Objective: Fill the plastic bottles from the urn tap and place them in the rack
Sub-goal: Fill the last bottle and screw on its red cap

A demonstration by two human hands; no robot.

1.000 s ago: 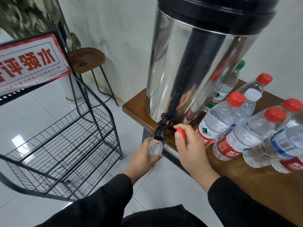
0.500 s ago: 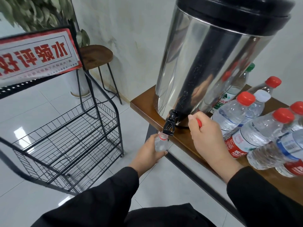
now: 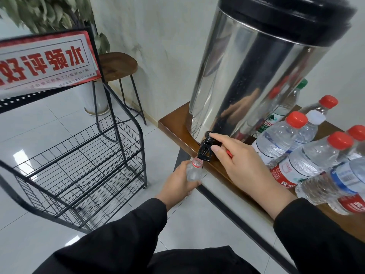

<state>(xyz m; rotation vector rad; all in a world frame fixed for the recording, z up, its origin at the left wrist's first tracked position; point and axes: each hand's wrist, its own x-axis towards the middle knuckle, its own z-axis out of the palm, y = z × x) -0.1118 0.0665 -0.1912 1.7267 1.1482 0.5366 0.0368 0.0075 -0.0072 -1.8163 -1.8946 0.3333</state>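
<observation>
A tall steel urn (image 3: 246, 76) with a black lid stands on the wooden table (image 3: 171, 123). Its black tap (image 3: 205, 149) juts over the table's front edge. My left hand (image 3: 178, 182) grips an uncapped clear bottle (image 3: 194, 172) with its mouth right under the tap. My right hand (image 3: 243, 165) touches the tap with thumb and forefinger and keeps a red cap (image 3: 229, 153) tucked in its fingers. The black wire rack (image 3: 79, 165) stands on the floor at the left, its shelves bare.
Several capped water bottles (image 3: 308, 161) crowd the table right of the urn. A red and white sign (image 3: 43, 60) tops the rack. Behind the rack are a wooden stool (image 3: 118, 66) and a plant. White tiled floor lies between rack and table.
My right hand has moved from beside the tap onto it, fingers now at its lever. The left hand still holds the bottle under the spout. The view has shifted.
</observation>
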